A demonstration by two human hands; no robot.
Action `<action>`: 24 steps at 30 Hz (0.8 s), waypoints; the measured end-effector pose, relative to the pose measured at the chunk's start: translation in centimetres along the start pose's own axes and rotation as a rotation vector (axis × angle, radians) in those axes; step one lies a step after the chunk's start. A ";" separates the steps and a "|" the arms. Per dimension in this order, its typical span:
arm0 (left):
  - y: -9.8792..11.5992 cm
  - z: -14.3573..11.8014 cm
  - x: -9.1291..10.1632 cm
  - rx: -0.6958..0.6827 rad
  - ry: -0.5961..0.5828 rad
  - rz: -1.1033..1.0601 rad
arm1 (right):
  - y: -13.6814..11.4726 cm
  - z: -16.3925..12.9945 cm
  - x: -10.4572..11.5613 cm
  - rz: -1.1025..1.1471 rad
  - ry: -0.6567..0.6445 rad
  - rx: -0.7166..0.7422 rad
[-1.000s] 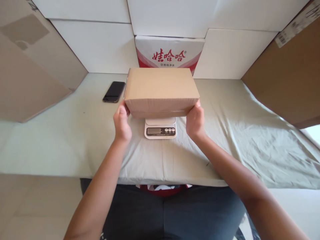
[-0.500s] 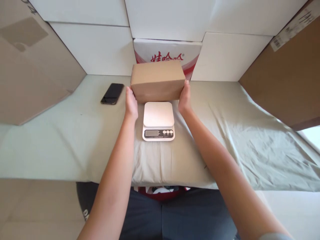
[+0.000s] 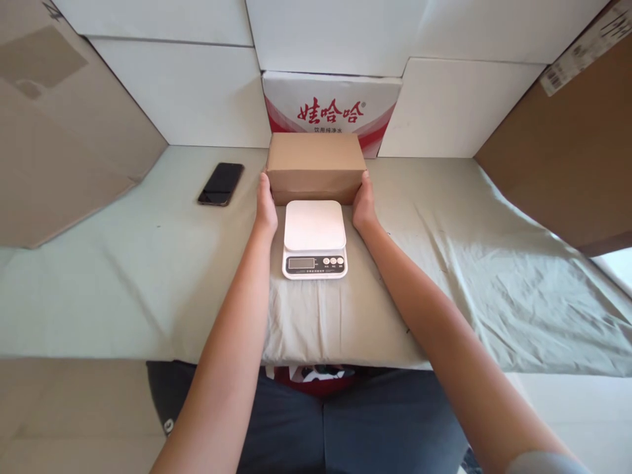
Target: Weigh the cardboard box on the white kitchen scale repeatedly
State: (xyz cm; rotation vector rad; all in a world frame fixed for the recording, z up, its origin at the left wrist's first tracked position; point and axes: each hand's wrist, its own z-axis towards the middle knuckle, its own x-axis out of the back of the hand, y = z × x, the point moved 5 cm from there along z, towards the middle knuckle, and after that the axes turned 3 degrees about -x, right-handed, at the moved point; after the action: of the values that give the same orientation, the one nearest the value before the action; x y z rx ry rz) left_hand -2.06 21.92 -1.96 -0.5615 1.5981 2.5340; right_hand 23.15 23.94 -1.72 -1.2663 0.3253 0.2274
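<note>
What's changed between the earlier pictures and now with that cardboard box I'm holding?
The cardboard box moved away from you, from over the kitchen scale to just behind it, and now appears lowered to the cloth. The scale's platform has come into full view. Your left hand and right hand stayed on its sides. The scale and phone stayed put.

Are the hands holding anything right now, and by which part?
The brown box, between both hands: left hand at its left end, right hand at its right end, both near the front corners.
</note>
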 end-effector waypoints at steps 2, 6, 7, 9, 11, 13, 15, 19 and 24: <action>0.0 0.0 0.0 -0.009 -0.003 -0.002 | -0.1 -0.1 0.0 -0.019 -0.008 0.016; -0.1 0.1 0.0 0.000 -0.004 0.003 | -0.2 -0.4 0.0 -0.021 -0.009 0.022; -0.2 0.1 0.1 0.000 0.004 0.008 | -0.3 -0.5 0.1 -0.025 -0.004 0.013; -0.3 0.3 0.4 -0.002 0.027 0.022 | -0.4 -0.7 0.3 -0.025 0.021 -0.004; -0.4 0.4 0.9 0.004 0.062 0.032 | -0.5 -0.7 0.8 -0.010 0.072 -0.028; -0.6 0.6 1.5 0.028 0.099 0.043 | -0.6 -0.8 1.2 0.005 0.120 -0.056; -0.6 0.7 2.0 0.046 0.121 0.058 | -0.7 -0.7 1.4 0.000 0.145 -0.076; -0.7 0.7 2.4 0.054 0.120 0.076 | -0.7 -0.6 1.4 -0.013 0.109 -0.091; -0.5 0.6 1.7 0.062 0.074 0.042 | -0.5 -0.5 1.1 -0.001 0.065 -0.103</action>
State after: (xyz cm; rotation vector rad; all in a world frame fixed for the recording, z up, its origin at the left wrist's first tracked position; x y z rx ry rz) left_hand -3.67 22.46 -2.82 -0.6289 1.7239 2.5113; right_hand 24.30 23.32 -1.79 -1.3770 0.3725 0.2051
